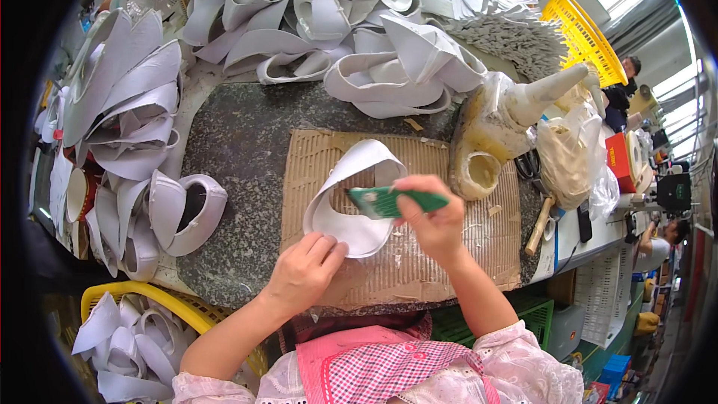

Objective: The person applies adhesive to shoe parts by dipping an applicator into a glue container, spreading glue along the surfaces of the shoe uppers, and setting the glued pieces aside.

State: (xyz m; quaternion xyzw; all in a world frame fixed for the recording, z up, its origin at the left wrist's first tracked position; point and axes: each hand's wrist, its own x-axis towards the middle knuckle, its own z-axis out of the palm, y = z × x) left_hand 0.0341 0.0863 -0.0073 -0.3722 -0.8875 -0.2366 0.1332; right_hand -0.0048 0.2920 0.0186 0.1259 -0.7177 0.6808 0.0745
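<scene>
As the green flat tool (385, 201) crosses the white shoe upper (357, 230): its dark tip points left, over the upper's central opening; whether that tip touches the material cannot be told.
Tool's long axis: nearly left to right, at a slant to the upper's taller back wall.
Upper's place and lie: on the corrugated cardboard (486, 251), left of its middle, curled into a loop that stretches mainly away from the person; the cardboard rests on the dark speckled surface (232, 142).
Left hand (305, 271): fingers bunched narrow at the upper's near left edge, touching it; how firmly they grip is unclear.
Right hand (432, 221): closed around the tool's right end, just beside the upper's right side.
Nearer hand: the left, in direct contact; the upper lies to the left of the right hand, which reaches over it with the tool.
Relation that counts, as a judgement: tip against inner rim, with the left hand's hold on the near edge as the counter-support.
Crusted yellowish container (479, 131): right of the upper, beyond the right hand, well apart from the tool tip.
</scene>
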